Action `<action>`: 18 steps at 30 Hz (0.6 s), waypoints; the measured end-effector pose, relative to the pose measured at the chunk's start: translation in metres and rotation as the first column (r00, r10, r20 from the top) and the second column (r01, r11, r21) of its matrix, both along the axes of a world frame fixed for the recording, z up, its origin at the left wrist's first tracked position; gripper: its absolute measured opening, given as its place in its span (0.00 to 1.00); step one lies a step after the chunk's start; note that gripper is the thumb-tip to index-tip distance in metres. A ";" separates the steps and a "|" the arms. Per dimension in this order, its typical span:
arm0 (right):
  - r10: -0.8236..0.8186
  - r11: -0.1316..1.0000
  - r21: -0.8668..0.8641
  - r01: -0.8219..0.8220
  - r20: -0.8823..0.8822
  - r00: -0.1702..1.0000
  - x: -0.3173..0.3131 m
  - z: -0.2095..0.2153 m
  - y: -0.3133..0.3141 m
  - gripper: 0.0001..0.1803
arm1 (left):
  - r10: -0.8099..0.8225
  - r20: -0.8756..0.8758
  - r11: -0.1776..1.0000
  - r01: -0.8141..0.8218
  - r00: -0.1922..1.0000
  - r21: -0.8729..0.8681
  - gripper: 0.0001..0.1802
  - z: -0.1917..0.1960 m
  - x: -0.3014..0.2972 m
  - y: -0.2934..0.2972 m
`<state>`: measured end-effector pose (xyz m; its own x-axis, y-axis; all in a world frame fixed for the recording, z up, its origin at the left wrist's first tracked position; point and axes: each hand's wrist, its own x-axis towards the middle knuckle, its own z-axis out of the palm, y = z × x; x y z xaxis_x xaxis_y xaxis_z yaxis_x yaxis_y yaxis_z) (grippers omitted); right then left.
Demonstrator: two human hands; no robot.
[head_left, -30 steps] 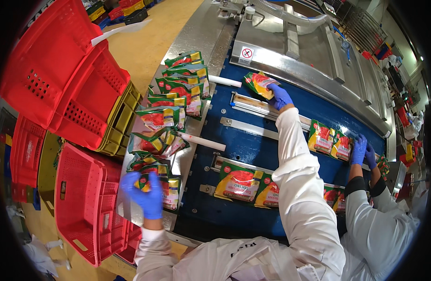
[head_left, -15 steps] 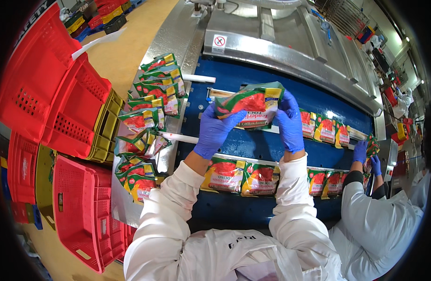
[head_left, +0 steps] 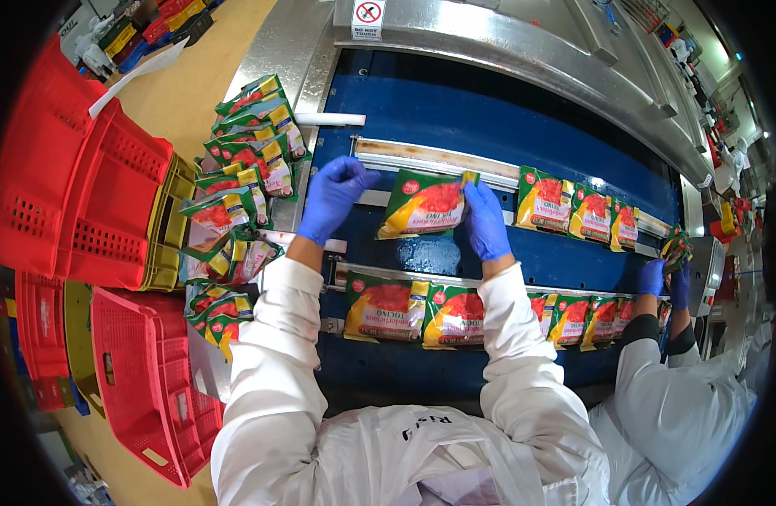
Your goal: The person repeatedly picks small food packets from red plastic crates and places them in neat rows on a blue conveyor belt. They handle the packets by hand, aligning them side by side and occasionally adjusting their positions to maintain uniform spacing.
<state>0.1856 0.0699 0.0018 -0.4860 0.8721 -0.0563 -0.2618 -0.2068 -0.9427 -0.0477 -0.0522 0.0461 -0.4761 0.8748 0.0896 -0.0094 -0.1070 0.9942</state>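
In my gloved right hand [head_left: 487, 221] is the right edge of a green, red and yellow food pouch [head_left: 426, 207], pinched by the upper corner. The pouch lies at the far sealing bar [head_left: 443, 162] on the blue machine bed [head_left: 405, 253]. My left hand [head_left: 333, 200], in a matching blue glove, hovers left of the pouch with its fingers curled together and nothing in them. Similar pouches stand in a far row [head_left: 544, 201] to the right and a near row [head_left: 386, 310] closer to me. Part of the near row is hidden by my right forearm.
Loose filled pouches [head_left: 251, 156] pile up on the metal ledge at left. Red crates [head_left: 147, 371] and a yellow crate [head_left: 170, 221] stack beside it. A steel machine lid [head_left: 489, 38] rises at the back. At right, a co-worker's gloved hands [head_left: 653, 277] handle another pouch.
The pouch has come down from both hands onto the far bar. My left hand has let go and moved left; my right hand still grips its edge. The view has shifted slightly.
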 end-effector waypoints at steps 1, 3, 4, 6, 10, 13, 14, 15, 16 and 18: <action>-0.003 0.995 0.101 -0.009 0.118 0.993 -0.007 0.002 0.011 0.17 | 0.021 -0.048 1.000 -0.021 0.999 0.003 0.08 0.000 -0.012 0.006; -0.128 0.987 0.129 0.094 0.287 0.949 -0.015 -0.013 0.026 0.20 | -0.080 -0.043 0.997 0.081 0.996 0.008 0.05 -0.006 -0.018 0.017; -0.177 0.977 0.169 0.130 0.299 0.938 -0.018 -0.019 0.027 0.21 | -0.141 0.034 0.988 0.138 0.989 0.065 0.06 -0.006 -0.006 0.021; -0.047 0.997 0.064 0.032 0.236 0.971 -0.028 0.008 0.004 0.22 | -0.144 0.074 0.989 0.143 0.987 0.025 0.14 -0.017 0.005 0.014; -0.002 0.988 -0.156 -0.018 -0.123 0.992 -0.024 0.025 -0.011 0.17 | -0.129 0.019 0.967 0.130 0.991 -0.218 0.12 -0.005 0.006 0.016; -0.011 0.994 0.107 -0.011 0.206 0.979 -0.023 0.008 0.017 0.10 | -0.076 -0.080 0.996 0.072 0.994 -0.060 0.10 -0.016 -0.013 0.034; -0.068 0.981 0.195 -0.016 0.416 0.907 -0.027 0.007 0.022 0.06 | -0.070 -0.155 0.993 0.055 0.985 -0.101 0.09 -0.017 -0.015 0.042; -0.266 0.857 0.514 -0.037 0.503 0.823 -0.034 0.006 0.028 0.06 | -0.020 -0.385 0.997 -0.010 0.923 -0.075 0.08 -0.021 -0.022 0.049; -0.478 0.635 0.764 -0.109 0.500 0.722 -0.040 0.002 0.033 0.06 | 0.034 -0.592 0.997 -0.068 0.805 -0.035 0.09 -0.028 -0.028 0.057; -0.681 0.394 0.881 -0.264 0.472 0.560 -0.051 0.006 0.042 0.06 | 0.111 -0.802 0.976 -0.215 0.587 -0.022 0.12 -0.031 -0.029 0.069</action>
